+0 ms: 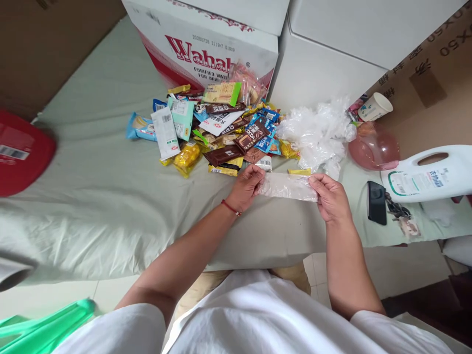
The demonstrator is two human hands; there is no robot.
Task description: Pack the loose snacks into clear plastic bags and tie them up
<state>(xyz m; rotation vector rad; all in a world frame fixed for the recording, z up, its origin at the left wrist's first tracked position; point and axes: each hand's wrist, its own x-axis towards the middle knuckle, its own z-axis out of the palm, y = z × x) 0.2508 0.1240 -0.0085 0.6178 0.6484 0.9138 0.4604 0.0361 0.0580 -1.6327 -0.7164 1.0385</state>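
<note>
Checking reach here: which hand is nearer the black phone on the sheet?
Right. The right hand holds the clear bag just left of the black phone; the left hand grips the bag's far end, farther away.

The plastic bag (287, 186) between the hands is clear, sort of milky. The snack pile (217, 130) is a riot: brown, yellow, blue, mint green and white wrappers. The crumpled bags (317, 132) beside it are see-through white. The carton (206, 46) is white with red lettering, the sheet (96, 162) is pale green, the jug (429, 177) white with a green-edged label, the bowl (374, 147) pink, and the wrist string (231, 208) red.
</note>
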